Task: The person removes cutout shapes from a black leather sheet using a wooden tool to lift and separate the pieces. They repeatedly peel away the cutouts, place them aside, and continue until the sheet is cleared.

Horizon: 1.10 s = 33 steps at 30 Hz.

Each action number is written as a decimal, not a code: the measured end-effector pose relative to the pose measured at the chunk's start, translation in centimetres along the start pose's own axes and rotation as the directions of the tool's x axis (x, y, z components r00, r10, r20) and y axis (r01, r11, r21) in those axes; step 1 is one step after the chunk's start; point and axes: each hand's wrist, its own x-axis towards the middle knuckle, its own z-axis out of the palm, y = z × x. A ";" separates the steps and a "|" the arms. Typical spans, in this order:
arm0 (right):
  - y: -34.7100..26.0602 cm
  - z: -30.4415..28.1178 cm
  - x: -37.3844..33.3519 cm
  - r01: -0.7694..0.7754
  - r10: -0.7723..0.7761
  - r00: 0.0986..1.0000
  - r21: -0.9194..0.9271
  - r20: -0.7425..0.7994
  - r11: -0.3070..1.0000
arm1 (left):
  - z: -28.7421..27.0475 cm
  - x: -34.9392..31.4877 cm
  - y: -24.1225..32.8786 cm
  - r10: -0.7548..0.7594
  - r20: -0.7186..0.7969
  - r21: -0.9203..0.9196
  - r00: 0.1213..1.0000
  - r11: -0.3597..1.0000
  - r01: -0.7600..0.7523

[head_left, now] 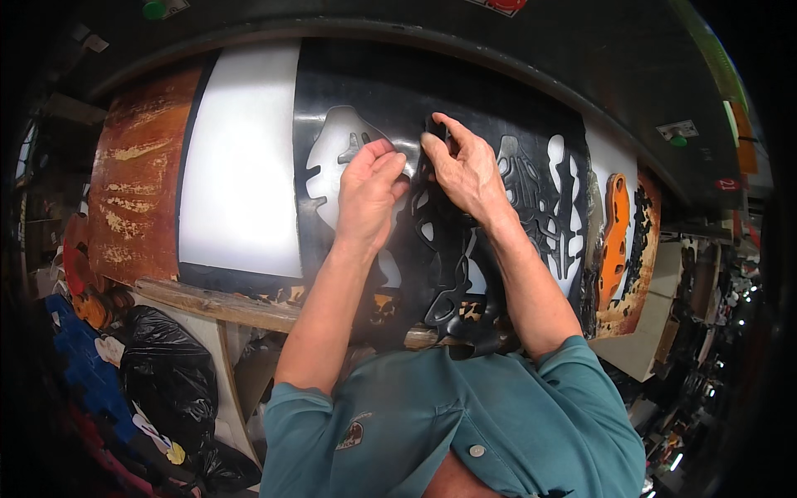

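Observation:
A black sheet (374,75), leather or rubber-like, lies over a white board with several shaped holes cut through it. My left hand (368,195) pinches the sheet's edge beside a large rounded cut-out (334,137). Close by on the right, my right hand (466,170) grips a narrow black strip of the sheet between thumb and fingers. Below the hands, a holed web of black scrap (448,299) hangs over the table's front edge toward my shirt. Right of my right hand, dark cut shapes (521,187) lie within their outlines in the sheet.
A dark machine beam (531,58) with buttons spans the far side. An orange cutting die (614,241) stands at the right. Bare white board (245,166) and a worn brown board (141,183) are at left. A wooden rail (216,303) edges the front, above a black bag (170,365).

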 end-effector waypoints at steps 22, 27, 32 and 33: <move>4.1 -9.8 -5.3 0.158 0.122 0.946 0.756 -0.300 0.635 | 0.8 -0.1 -0.1 0.086 -0.149 0.220 0.985 0.974 -0.051; 2.8 -10.6 -7.7 0.172 -0.010 0.977 0.752 -0.215 0.637 | 4.8 -3.8 0.5 0.588 0.290 0.811 0.755 0.267 -0.520; 2.1 -9.3 -9.7 0.085 0.006 0.994 0.832 -0.106 0.548 | 8.8 -4.9 -0.6 0.322 0.454 0.580 0.831 0.601 -0.550; 2.2 -9.4 -10.0 0.065 0.008 0.997 0.852 -0.081 0.519 | 9.1 -4.9 -0.7 0.352 0.448 0.540 0.822 0.626 -0.563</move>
